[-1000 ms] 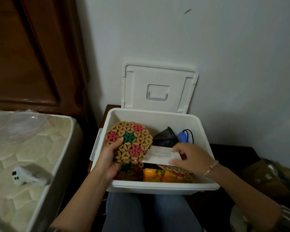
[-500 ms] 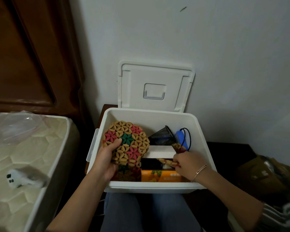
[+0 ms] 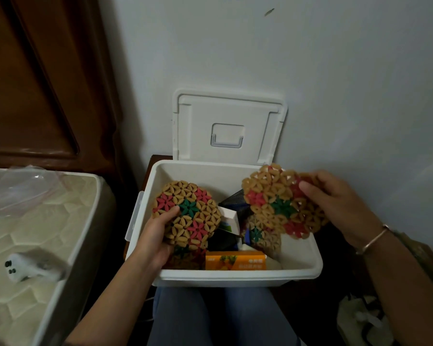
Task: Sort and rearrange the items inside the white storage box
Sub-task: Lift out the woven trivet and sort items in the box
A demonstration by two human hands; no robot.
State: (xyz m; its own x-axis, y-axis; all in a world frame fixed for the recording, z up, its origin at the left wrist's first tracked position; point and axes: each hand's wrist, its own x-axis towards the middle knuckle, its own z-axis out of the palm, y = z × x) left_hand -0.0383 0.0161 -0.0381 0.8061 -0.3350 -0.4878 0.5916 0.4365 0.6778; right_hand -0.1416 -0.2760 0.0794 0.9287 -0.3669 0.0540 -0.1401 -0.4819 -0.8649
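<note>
The move ahead looks to turn on how the two round woven mats stand to each other. The left mat [image 3: 189,213] is held up inside the white storage box [image 3: 235,279], close to its left wall. The right mat [image 3: 275,201] hangs to the right of it and a little higher, over the box's right rim, with a gap between their near edges. Both are discs with no long axis, so only their tilt matters: each face is turned up towards the person, the right one canted slightly more to the left. The left hand [image 3: 155,237] grips its mat from below at the lower left edge, with the thumb pressed on the patterned face and the fingers curled behind. The right hand [image 3: 335,203] pinches its mat at the right edge, thumb on the face and fingers hidden behind it, wrist raised above the rim. Under the gap lie a third mat [image 3: 263,236], a small white carton [image 3: 229,217], a dark mesh pouch [image 3: 231,199] and an orange carton [image 3: 235,262] against the near wall. What seems to be a fourth mat [image 3: 185,258] sits under the left hand. To stack the pair, the right hand would probably carry its mat leftwards and down onto the left one, since the left hand is already low in the box. The lid [image 3: 228,126] stands open against the wall behind.
</note>
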